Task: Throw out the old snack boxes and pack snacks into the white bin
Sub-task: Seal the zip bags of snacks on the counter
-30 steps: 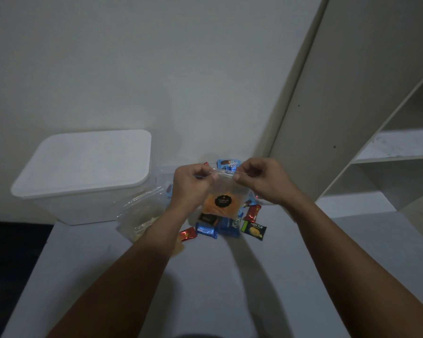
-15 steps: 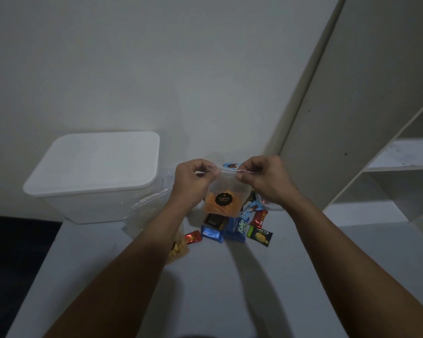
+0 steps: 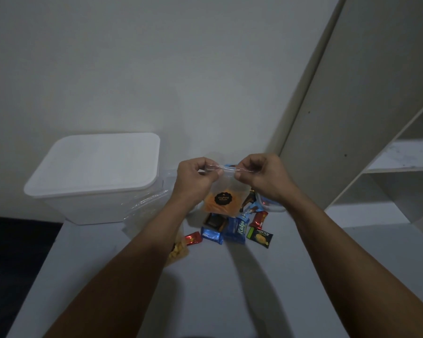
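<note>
Your left hand (image 3: 195, 181) and right hand (image 3: 261, 176) each pinch the top of one clear pouch (image 3: 224, 195), held above six wrapped snacks (image 3: 235, 230) on the bench (image 3: 205, 289); one lidded bin (image 3: 95, 176) stands left.

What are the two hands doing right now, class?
Left hand: pinching the top edge of the clear snack bag.
Right hand: pinching the same top edge, further right.
</note>
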A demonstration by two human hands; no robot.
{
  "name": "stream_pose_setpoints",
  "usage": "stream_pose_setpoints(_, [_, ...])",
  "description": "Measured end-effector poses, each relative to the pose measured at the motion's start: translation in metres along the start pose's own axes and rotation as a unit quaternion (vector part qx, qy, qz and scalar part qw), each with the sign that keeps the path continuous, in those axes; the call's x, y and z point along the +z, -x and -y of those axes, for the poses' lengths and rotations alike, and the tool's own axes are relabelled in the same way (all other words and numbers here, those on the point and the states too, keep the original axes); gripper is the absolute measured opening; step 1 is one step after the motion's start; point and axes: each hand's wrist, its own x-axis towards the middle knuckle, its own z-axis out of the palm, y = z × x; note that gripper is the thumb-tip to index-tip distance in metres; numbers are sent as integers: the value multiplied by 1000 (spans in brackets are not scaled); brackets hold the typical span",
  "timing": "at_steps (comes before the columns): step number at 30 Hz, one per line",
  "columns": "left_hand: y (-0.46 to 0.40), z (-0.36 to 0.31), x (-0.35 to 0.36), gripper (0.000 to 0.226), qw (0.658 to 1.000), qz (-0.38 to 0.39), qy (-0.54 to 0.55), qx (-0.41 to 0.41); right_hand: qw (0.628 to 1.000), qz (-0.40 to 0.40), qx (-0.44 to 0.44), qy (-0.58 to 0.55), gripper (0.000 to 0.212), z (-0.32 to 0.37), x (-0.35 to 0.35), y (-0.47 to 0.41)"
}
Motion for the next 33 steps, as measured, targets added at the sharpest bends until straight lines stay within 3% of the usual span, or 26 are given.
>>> stream_pose_setpoints(9, [3, -4, 0, 16, 1000, 7, 2, 7, 999, -35, 1, 10, 6, -2, 5, -4])
stream_pose_setpoints(15, [3, -4, -2, 11, 999, -34, -10, -3, 1000, 0, -7, 12, 11, 2, 6, -4])
stream_pose_setpoints(24, [3, -6, -4, 13, 1000, -9, -5, 7, 999, -41, 4, 27, 1, 6, 10, -4])
stream_pose_setpoints(33, [4, -8, -2, 20, 1000, -12, -19, 13, 999, -18, -13, 45, 7, 14, 11, 2])
